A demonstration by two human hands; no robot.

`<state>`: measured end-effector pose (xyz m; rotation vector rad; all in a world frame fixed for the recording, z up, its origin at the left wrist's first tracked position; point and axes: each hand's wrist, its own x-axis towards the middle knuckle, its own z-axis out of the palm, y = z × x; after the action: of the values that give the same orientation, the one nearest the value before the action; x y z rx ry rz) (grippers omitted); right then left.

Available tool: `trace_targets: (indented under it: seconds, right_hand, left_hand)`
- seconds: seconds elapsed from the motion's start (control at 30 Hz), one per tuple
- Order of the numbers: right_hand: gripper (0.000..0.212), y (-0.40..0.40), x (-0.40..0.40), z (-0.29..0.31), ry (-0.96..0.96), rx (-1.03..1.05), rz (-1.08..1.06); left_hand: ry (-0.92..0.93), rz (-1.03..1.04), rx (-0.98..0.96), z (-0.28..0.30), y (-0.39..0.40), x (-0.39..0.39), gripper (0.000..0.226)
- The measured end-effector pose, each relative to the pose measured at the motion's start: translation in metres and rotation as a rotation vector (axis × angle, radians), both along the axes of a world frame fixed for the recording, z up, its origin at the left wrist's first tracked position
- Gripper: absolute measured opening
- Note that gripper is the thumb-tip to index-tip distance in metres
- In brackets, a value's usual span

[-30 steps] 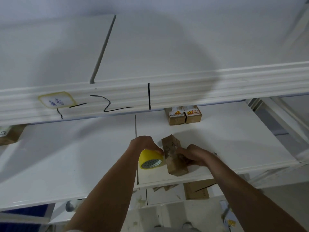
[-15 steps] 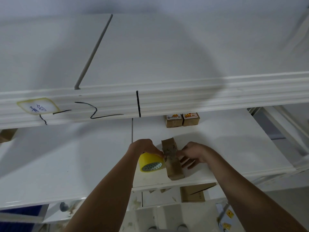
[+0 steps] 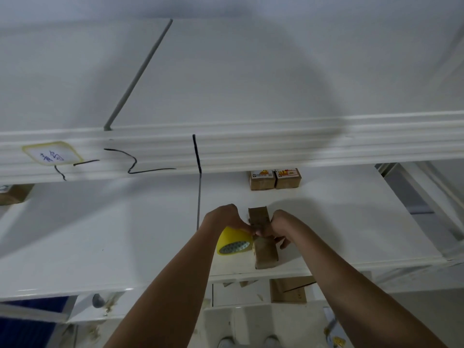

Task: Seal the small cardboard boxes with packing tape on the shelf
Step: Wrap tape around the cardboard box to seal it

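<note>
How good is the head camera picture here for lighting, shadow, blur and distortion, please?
Head view: dim, flat light; a big rounded shadow falls across the upper shelf; the shelf's front edge looks smeared by motion blur; wide-angle distortion tilts the straight shelf lines; the left hand on the yellow tape roll and the right hand on the cardboard box read clearly enough.

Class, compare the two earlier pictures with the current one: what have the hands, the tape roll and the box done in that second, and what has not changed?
The right hand shifted from the side of the box to its top, meeting the left hand there. The left hand kept its grip on the yellow tape roll against the box's left side. The box stayed put near the shelf edge; the two labelled boxes behind are unmoved.
</note>
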<state>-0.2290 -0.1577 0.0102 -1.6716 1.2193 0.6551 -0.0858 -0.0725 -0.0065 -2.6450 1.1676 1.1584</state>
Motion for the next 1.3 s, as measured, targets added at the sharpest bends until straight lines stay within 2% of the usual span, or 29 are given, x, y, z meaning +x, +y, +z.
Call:
trace_targets:
  seconds: [0.1, 0.23, 0.33, 0.43, 0.57, 0.77, 0.97, 1.3]
  right_hand:
    - [0.059, -0.004, -0.007, -0.008, -0.056, 0.081, -0.104]
    - [0.047, -0.009, -0.007, -0.01, -0.069, 0.105, -0.121]
    - [0.037, -0.011, -0.004, -0.011, -0.045, 0.103, -0.096]
    - [0.036, -0.013, -0.004, -0.011, -0.046, 0.113, -0.095]
    - [0.044, -0.013, -0.003, -0.011, -0.048, 0.115, -0.089]
    - [0.039, -0.011, -0.003, -0.005, -0.058, 0.122, -0.087]
    - [0.049, -0.011, -0.002, -0.005, -0.018, 0.106, -0.063]
    - [0.049, -0.004, 0.001, -0.001, -0.021, 0.075, -0.072]
  left_hand:
    - [0.031, -0.012, -0.012, -0.003, 0.004, 0.005, 0.074]
    - [0.125, -0.038, -0.087, -0.007, 0.016, 0.008, 0.056]
    - [0.226, 0.057, -0.222, -0.015, 0.029, 0.003, 0.042]
    - [0.252, 0.099, -0.289, -0.021, 0.039, 0.005, 0.038]
    - [0.288, 0.145, -0.341, -0.022, 0.048, 0.014, 0.037]
    - [0.224, 0.175, -0.331, -0.023, 0.043, 0.011, 0.037]
    - [0.181, 0.162, -0.26, -0.019, 0.037, 0.014, 0.039]
    - [0.039, 0.085, -0.178, -0.026, 0.037, 0.009, 0.044]
